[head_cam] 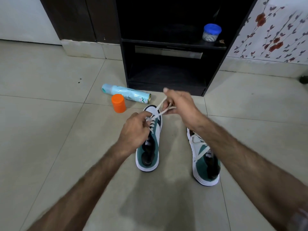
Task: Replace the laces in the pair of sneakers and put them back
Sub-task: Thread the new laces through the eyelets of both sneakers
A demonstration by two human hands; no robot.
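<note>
My left hand (pixel 135 129) pinches the white lace (pixel 156 114) over the eyelets of the left sneaker (pixel 150 144), which stands on the tiled floor (pixel 50 130) in front of the black cabinet (pixel 166 72). My right hand (pixel 178 104) curls around both lace ends nearer the cabinet. The right sneaker (pixel 205 164) stands beside the first, farther from the cabinet.

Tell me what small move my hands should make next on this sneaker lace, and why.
Probably draw the white lace taut with the right hand, then feed its end into the next eyelet. The lace runs slack from the left sneaker near the toe, where the left hand pinches it; only the lowest eyelets look threaded.
</note>
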